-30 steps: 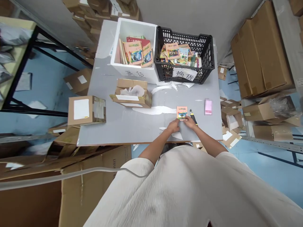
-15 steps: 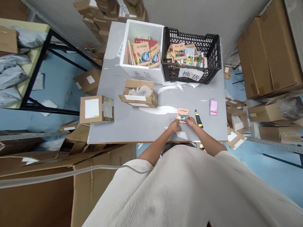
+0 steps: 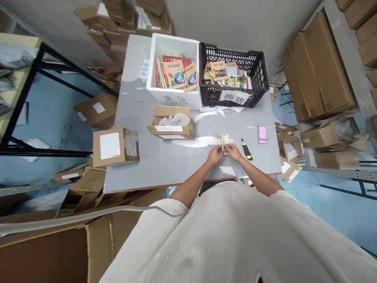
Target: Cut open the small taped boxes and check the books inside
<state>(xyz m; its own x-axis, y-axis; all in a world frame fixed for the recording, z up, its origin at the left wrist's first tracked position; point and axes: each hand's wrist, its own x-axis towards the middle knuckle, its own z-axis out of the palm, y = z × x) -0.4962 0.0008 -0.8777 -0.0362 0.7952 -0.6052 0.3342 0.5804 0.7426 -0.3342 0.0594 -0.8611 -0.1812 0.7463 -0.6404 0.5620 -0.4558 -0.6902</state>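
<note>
Near the front edge of the grey table (image 3: 165, 169), a small book (image 3: 225, 139) is held partly opened, its pale pages showing and its cover turned up on edge. My left hand (image 3: 215, 155) grips its left side with closed fingers. On the other side my right hand (image 3: 233, 151) pinches the pages near the lower right. To the right of my right hand lies a black and yellow utility knife (image 3: 246, 149). A torn piece of white paper (image 3: 227, 170) lies just below my hands.
A white foam box (image 3: 173, 96) and a black plastic crate (image 3: 234, 88), both holding books, stand at the back. An opened carton (image 3: 172, 122) with white wrapping and a closed carton (image 3: 116, 147) sit left. A pink rectangular item (image 3: 262, 135) lies right. Shelves flank the table.
The small book has gone from lying with its picture cover facing up to being opened, with its pages showing between my hands. The view has shifted slightly.
</note>
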